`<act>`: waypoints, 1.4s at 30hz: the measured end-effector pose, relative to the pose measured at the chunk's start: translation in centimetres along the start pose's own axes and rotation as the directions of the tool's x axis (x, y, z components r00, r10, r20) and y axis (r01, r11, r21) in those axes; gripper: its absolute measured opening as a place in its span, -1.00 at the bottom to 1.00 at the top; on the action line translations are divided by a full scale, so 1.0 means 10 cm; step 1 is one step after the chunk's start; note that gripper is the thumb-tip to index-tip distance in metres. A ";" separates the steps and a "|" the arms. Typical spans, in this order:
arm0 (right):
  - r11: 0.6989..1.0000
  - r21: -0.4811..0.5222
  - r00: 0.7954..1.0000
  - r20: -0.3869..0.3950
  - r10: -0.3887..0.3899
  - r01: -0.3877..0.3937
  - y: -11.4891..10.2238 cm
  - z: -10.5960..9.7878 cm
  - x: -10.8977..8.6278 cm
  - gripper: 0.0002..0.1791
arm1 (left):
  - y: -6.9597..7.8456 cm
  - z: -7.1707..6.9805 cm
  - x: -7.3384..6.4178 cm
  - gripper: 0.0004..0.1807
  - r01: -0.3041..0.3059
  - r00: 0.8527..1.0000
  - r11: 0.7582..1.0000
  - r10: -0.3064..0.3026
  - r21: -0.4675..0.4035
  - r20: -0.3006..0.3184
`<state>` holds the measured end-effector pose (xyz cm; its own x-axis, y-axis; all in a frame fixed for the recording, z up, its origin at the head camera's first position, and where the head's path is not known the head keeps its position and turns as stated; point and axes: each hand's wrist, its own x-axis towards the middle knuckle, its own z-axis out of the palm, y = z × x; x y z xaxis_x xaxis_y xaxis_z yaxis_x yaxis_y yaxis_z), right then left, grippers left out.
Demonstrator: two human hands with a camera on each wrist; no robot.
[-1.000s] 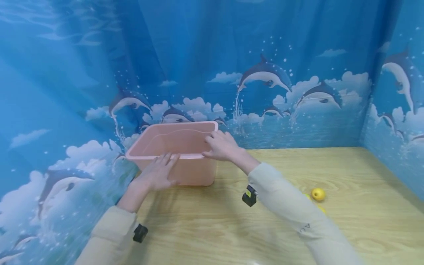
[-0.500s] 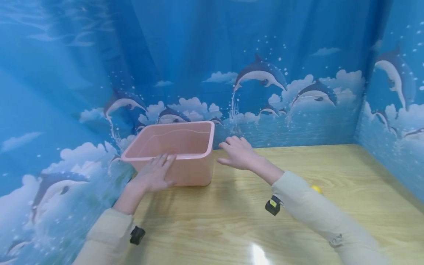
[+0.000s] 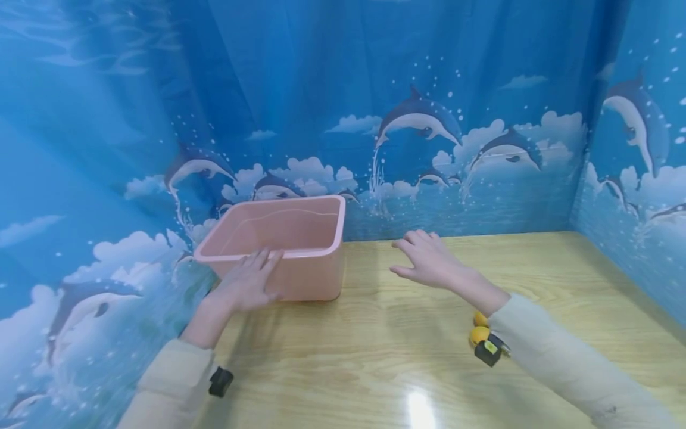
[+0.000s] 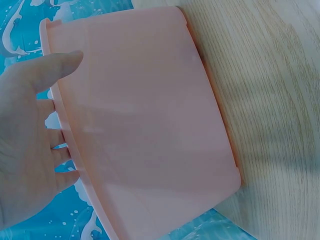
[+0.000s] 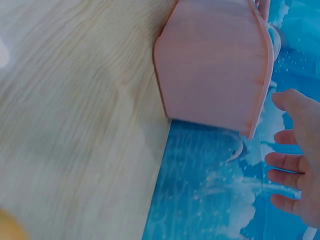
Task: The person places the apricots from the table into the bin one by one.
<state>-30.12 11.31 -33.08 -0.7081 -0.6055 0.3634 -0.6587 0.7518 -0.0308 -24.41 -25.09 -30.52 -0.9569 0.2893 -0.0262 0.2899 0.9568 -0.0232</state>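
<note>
Counting from the head view: one pink bin (image 3: 313,277), two hands, two pale sleeves, two black wrist devices and two yellow round items (image 3: 479,336), the latter partly hidden by the right sleeve (image 3: 568,357) and its black device (image 3: 488,352). The bin stands upright near the back left corner of the wooden table (image 3: 343,357), mouth upward, its long axis running left to right, roughly along the back edge. Finish: smooth, pale pink; corners rounded, rim turned outward, walls narrowing toward the base, one thin light line curving across the inside wall. Left hand (image 3: 243,283): fingers extended and spread at the near rim, thumb apart over the outer wall; pressure on the bin cannot be told. Right hand (image 3: 429,259): raised right of the bin, well apart from it, fingers loosely spread, holding nothing. The yellow items lie between bin and right edge.
</note>
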 end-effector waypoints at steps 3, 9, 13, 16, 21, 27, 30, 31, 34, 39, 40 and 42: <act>1.000 -0.002 1.000 -0.014 0.008 -0.008 0.10 0.02 -0.12 -0.47 | 0.00 0.01 0.00 -0.07 -0.005 1.000 1.000 0.005 0.000 -0.001; 0.999 -0.006 0.999 -0.014 0.046 -0.046 0.30 0.10 -0.34 -0.45 | 0.01 0.00 0.00 -0.07 -0.004 1.000 1.000 0.004 0.002 -0.003; 0.998 -0.008 0.998 -0.024 0.064 -0.064 0.43 0.13 -0.49 -0.45 | 0.01 0.00 0.00 -0.07 -0.005 1.000 1.000 0.005 0.001 -0.006; 0.997 -0.017 0.996 -0.038 0.077 -0.078 0.52 0.14 -0.59 -0.46 | 0.01 0.01 -0.01 -0.07 -0.008 1.000 1.000 0.008 0.001 -0.010; 0.991 -0.027 0.991 -0.018 0.131 -0.131 0.64 0.13 -0.76 -0.43 | 0.00 0.01 -0.02 -0.07 -0.007 1.000 1.000 0.007 0.002 -0.015; 0.984 -0.054 0.984 0.030 0.174 -0.172 0.76 0.11 -0.94 -0.39 | -0.01 0.01 -0.02 -0.06 -0.007 1.000 1.000 0.007 0.000 -0.020; 0.981 -0.057 0.981 0.045 0.189 -0.186 0.82 0.11 -1.02 -0.38 | -0.02 0.02 -0.01 -0.06 0.000 1.000 1.000 0.000 0.002 -0.018; 0.979 -0.060 0.979 0.050 0.196 -0.193 0.84 0.12 -1.05 -0.38 | -0.02 0.02 -0.01 -0.06 0.003 1.000 1.000 -0.003 0.004 -0.016; 0.975 -0.063 0.974 0.061 0.216 -0.212 0.91 0.14 -1.12 -0.37 | -0.02 0.03 0.00 -0.06 0.001 1.000 1.000 -0.001 0.004 -0.016; 0.970 -0.063 0.968 0.082 0.239 -0.234 1.03 0.16 -1.23 -0.34 | -0.01 0.02 0.00 -0.06 0.000 1.000 1.000 0.000 -0.002 -0.016; 0.970 -0.066 0.967 0.084 0.239 -0.234 1.04 0.16 -1.25 -0.34 | -0.01 0.02 0.00 -0.06 0.000 1.000 1.000 0.000 -0.002 -0.016; 0.970 -0.074 0.968 0.087 0.237 -0.231 1.06 0.15 -1.29 -0.34 | -0.01 0.02 0.00 -0.06 0.000 1.000 1.000 0.000 0.001 -0.018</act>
<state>-28.37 26.75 -39.49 -0.8633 -0.4307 0.2630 -0.4568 0.8885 -0.0443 -24.40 -25.20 -30.70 -0.9570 0.2901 -0.0087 0.2902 0.9567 -0.0238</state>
